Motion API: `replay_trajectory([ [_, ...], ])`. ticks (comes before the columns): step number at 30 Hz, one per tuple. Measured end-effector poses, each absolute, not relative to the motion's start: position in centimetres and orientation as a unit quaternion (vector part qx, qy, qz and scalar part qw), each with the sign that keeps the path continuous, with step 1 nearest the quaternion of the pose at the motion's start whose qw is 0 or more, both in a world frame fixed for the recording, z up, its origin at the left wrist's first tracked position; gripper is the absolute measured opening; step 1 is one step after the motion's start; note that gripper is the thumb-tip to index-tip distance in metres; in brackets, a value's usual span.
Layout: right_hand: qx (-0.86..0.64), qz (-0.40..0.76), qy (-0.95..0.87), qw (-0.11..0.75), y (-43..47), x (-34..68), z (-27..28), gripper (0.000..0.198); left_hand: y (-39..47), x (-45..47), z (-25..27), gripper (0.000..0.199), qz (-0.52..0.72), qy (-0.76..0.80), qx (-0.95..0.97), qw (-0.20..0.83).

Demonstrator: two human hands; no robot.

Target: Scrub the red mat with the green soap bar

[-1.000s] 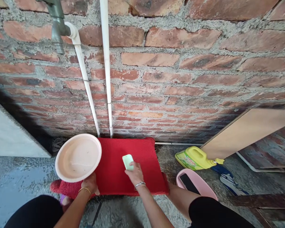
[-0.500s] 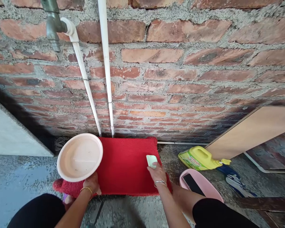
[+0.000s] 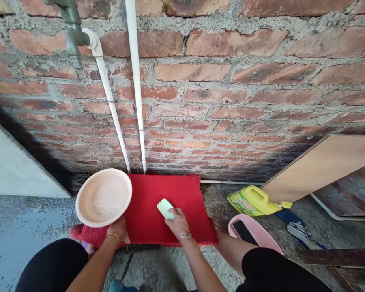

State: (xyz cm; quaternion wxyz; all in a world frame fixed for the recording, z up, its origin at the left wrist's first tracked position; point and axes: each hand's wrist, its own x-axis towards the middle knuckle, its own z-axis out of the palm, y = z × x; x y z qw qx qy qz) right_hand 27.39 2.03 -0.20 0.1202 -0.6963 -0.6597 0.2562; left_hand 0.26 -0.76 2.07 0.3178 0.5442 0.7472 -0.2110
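Note:
A red mat lies spread out in front of the brick wall, its left part bunched under a pale pink basin. My right hand is closed around a pale green scrubbing brush, pressed flat on the middle of the mat. The brush's underside is hidden. Beside the basin's lower right rim, my left hand grips the mat near its front left edge. Some of its fingers are out of sight beneath the basin's rim and the cloth. The basin looks nearly empty, with a few dark specks inside.
On the right, a yellow jug lies on the wet concrete floor near a pink tub with a dark object in it and a blue-and-white shoe. White pipes and a tap run along the wall. Boards lean at both sides.
My right hand has slid the brush leftward across the mat, from near the right edge to the middle. My left hand keeps its place. The view has shifted slightly.

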Motion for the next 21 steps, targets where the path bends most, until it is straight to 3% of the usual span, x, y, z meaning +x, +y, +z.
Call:
replay_trajectory([
  [7, -0.847, 0.208, -0.441, 0.212, 1.3, 35.7, -0.7, 0.035, -0.8, 0.2, 2.7, 0.077, -0.211, 0.741, 0.545, 0.332],
  [11, -0.808, 0.226, -0.478, 0.26, 1.2, 32.9, -1.0, 0.035, -0.7, 0.3, 2.9, 0.077, -0.205, 0.746, 0.539, 0.334],
  [17, -0.699, 0.236, -0.649, 0.184, 2.8, 24.5, -1.0, 0.03, -0.7, 0.3, 3.2, 0.079, -0.198, 0.751, 0.532, 0.338],
  [21, -0.687, 0.231, -0.67, 0.16, 3.9, 25.1, -1.0, 0.032, -0.7, 0.3, 3.0, 0.077, -0.199, 0.747, 0.537, 0.336],
])
